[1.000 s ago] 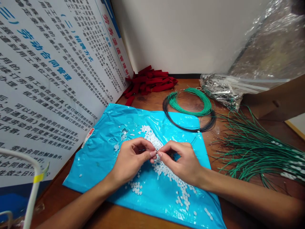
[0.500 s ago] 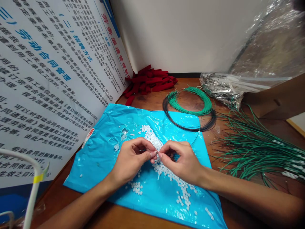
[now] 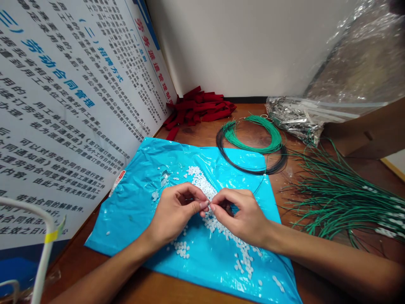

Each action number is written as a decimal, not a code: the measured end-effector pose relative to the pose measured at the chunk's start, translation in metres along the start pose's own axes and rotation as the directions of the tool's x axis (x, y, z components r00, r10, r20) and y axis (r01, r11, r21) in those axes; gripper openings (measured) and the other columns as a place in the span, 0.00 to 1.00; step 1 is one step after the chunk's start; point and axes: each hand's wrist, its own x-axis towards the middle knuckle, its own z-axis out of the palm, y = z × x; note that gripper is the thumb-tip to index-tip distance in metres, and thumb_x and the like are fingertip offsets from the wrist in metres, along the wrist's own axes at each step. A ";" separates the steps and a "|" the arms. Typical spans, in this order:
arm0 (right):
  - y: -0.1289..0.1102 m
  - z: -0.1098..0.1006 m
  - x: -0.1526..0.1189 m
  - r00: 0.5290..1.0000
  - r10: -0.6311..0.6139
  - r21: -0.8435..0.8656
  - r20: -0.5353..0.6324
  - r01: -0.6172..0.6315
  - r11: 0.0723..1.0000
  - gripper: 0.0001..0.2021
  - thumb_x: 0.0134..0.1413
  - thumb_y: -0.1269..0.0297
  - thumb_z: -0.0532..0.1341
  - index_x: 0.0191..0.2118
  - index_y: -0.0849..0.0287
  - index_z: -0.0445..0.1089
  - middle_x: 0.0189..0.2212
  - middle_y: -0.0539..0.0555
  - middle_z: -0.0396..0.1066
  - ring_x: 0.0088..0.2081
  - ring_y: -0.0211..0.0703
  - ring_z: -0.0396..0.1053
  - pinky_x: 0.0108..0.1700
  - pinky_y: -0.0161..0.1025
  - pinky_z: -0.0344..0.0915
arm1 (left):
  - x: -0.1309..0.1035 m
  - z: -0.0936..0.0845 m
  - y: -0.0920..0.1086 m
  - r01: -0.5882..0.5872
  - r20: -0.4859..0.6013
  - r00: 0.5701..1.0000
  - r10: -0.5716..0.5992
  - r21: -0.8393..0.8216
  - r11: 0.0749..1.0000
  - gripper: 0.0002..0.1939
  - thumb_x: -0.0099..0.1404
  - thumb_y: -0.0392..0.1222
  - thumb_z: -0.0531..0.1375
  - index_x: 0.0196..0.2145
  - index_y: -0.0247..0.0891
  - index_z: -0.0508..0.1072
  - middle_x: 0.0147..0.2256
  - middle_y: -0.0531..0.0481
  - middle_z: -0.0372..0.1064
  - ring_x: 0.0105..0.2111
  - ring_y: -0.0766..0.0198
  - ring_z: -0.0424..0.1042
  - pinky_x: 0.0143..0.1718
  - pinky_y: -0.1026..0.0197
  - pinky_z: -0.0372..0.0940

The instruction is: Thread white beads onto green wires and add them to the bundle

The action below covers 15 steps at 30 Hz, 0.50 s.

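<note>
My left hand [image 3: 175, 213] is closed in a pinch, with a small white bead [image 3: 207, 204] at the thumb and fingertip. Facing it, my right hand [image 3: 242, 213] pinches the end of a thin green wire [image 3: 261, 182], which runs back from behind the hand toward the coils. The fingertips of both hands meet, so the wire's tip is mostly hidden. Beneath them, a heap of white beads [image 3: 202, 182] spreads across a blue plastic bag [image 3: 126, 219].
Behind the bag lie a green wire coil [image 3: 274, 133], a black wire coil [image 3: 228, 154] and red fabric strips [image 3: 202, 105]. Loose green wires [image 3: 329, 198] with white ends fan out at right, below a clear bag of metal parts [image 3: 294, 114]. A printed board [image 3: 79, 105] stands left.
Almost nothing differs. Both hands keep their fingertips together in the same place, with only a very slight shift of the fingers.
</note>
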 end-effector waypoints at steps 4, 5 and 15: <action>0.001 0.000 0.000 1.000 0.010 -0.002 0.006 -0.009 1.000 0.04 0.52 0.74 0.60 0.28 0.63 0.69 0.22 0.49 0.70 0.22 0.32 0.63 0.24 0.31 0.58 | -0.001 -0.001 0.000 0.013 0.009 1.000 -0.013 -0.012 1.000 0.04 0.53 0.31 0.65 0.26 0.31 0.72 0.23 0.51 0.71 0.22 0.67 0.71 0.27 0.65 0.67; 0.001 0.000 0.000 1.000 0.020 0.005 0.008 -0.020 1.000 0.04 0.52 0.74 0.60 0.28 0.63 0.69 0.22 0.49 0.70 0.22 0.32 0.63 0.24 0.31 0.58 | -0.001 -0.001 0.001 0.017 0.013 1.000 -0.017 -0.018 1.000 0.04 0.53 0.31 0.65 0.26 0.31 0.72 0.23 0.51 0.71 0.23 0.66 0.71 0.27 0.65 0.67; 0.001 0.000 0.002 0.993 0.117 0.120 0.033 -0.120 0.985 0.05 0.52 0.74 0.59 0.27 0.62 0.69 0.22 0.49 0.71 0.22 0.32 0.64 0.23 0.30 0.58 | 0.001 -0.003 0.001 0.034 0.029 0.999 -0.033 -0.040 0.999 0.06 0.51 0.32 0.67 0.25 0.31 0.72 0.23 0.51 0.72 0.22 0.66 0.72 0.26 0.66 0.67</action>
